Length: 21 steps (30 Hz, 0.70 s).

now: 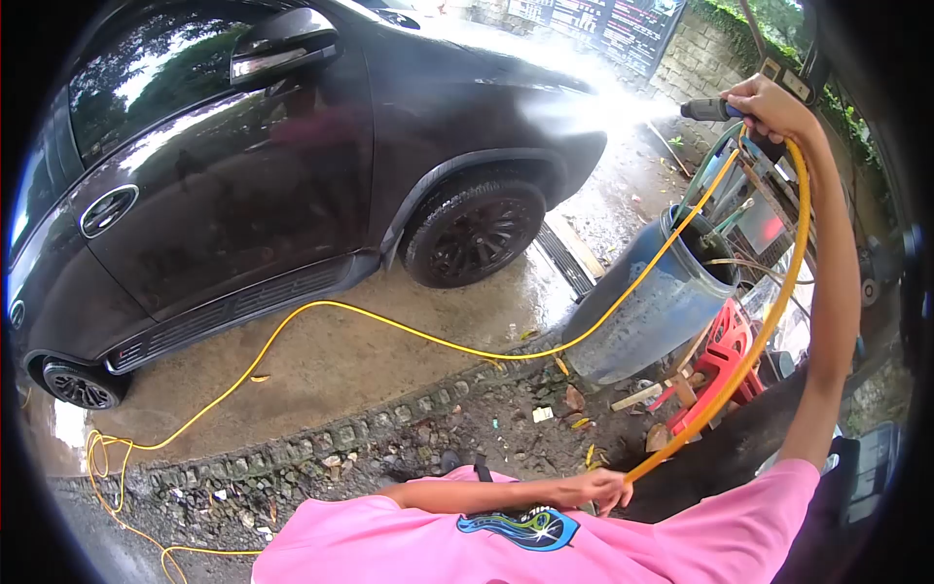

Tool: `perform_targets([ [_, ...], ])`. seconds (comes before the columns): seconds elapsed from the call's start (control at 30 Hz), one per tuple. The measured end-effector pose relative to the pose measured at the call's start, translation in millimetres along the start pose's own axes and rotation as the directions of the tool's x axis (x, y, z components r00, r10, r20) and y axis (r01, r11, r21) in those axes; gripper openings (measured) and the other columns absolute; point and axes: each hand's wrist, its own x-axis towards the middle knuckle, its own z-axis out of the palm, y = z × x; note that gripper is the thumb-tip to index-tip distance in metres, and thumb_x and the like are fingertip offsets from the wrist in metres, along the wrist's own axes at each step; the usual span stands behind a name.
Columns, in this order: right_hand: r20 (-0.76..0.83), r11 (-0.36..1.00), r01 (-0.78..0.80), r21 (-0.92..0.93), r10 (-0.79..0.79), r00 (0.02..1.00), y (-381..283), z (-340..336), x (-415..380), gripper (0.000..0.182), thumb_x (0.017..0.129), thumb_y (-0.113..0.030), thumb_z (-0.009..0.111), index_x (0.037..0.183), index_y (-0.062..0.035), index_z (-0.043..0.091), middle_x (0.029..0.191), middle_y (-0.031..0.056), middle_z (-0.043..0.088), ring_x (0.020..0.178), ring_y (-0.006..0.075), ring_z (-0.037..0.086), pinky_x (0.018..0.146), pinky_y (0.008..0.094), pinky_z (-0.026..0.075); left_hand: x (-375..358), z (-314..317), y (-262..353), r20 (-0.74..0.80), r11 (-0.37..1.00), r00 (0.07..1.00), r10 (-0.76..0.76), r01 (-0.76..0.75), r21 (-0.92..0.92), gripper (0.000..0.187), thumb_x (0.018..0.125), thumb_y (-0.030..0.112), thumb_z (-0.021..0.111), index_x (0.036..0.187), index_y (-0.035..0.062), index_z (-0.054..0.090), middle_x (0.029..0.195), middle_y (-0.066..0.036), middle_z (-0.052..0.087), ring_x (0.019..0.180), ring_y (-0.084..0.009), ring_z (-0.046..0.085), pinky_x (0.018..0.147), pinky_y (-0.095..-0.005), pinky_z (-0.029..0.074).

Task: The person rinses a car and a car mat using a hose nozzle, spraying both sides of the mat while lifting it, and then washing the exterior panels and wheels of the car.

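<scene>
Raised at the upper right, my right hand (pixel 772 107) is closed around a spray gun (pixel 708 109) with a dark nozzle. White water spray (pixel 613 107) bursts from it toward the front of a dark car (pixel 292 185). A yellow hose (pixel 800 224) hangs from the gun and curves down to my waist. There my left hand (pixel 603 490) is closed on the hose, in front of my pink shirt. More of the hose loops across the wet ground to the lower left. My right palm hides the gun's handle.
A blue drum (pixel 632 311) stands between me and the car's front wheel (pixel 477 234). Beside it are a red plastic chair (pixel 715 370) and a cluttered rack (pixel 759 204). A rough stone edge (pixel 389 419) borders the wet concrete. Behind are a brick wall (pixel 696 63) and a banner (pixel 623 29).
</scene>
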Motion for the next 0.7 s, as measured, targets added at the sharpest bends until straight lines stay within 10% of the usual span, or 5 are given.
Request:
perform_targets([
  [0.2,-0.038,0.969,0.229,0.095,-0.226,0.973,-109,-51,-61,0.038,0.087,-0.036,0.052,0.114,-0.0101,0.058,0.052,-0.0038,0.041,0.034,0.0011,0.031,0.029,0.0169,0.021,-31,44,48,0.242,0.97,0.958,0.157,-0.195,0.142,0.056,0.089,0.057,0.03,0.079,0.0052,0.047,0.058,0.0,0.036,0.052,-0.0128,0.038,0.05,-0.0287,0.031],
  [0.33,-0.104,0.955,-0.059,-0.29,0.03,0.994,-162,-53,-104,0.027,0.088,-0.026,0.052,0.107,-0.011,0.064,0.081,0.0092,0.066,0.065,0.0212,0.06,0.059,0.0328,0.048,-54,60,59,0.269,0.961,0.945,0.188,-0.233,0.149,0.053,0.09,0.054,0.03,0.079,0.0045,0.046,0.06,-0.003,0.04,0.053,-0.0175,0.04,0.05,-0.03,0.032],
  [0.43,-0.096,0.947,0.31,0.086,-0.302,0.948,-94,-60,-75,0.036,0.089,-0.033,0.05,0.117,-0.0121,0.057,0.058,-0.0041,0.044,0.034,-0.0008,0.028,0.03,0.0153,0.018,-71,67,65,0.294,0.954,0.933,0.209,-0.26,0.148,0.051,0.092,0.05,0.031,0.083,0.0024,0.047,0.061,-0.007,0.043,0.053,-0.0216,0.044,0.05,-0.0325,0.034],
  [0.63,0.125,0.991,0.108,0.078,-0.117,0.985,-140,1,-138,0.036,0.088,-0.03,0.052,0.12,-0.0135,0.055,0.08,-0.0003,0.061,0.042,-0.0004,0.048,0.029,0.0131,0.025,-92,70,51,0.562,0.965,0.825,0.048,-0.184,0.187,0.048,0.092,0.044,0.036,0.1,-0.0014,0.049,0.065,-0.017,0.052,0.06,-0.0354,0.051,0.053,-0.0392,0.037],
  [0.7,-0.155,0.994,0.103,0.034,-0.096,0.983,-108,-12,-129,0.035,0.088,-0.028,0.053,0.119,-0.0135,0.056,0.085,0.0005,0.062,0.041,0.0005,0.049,0.029,0.0127,0.024,-96,69,51,0.553,0.959,0.83,0.071,-0.21,0.191,0.048,0.092,0.043,0.036,0.102,-0.0019,0.049,0.066,-0.019,0.052,0.061,-0.0375,0.051,0.054,-0.0403,0.037],
])
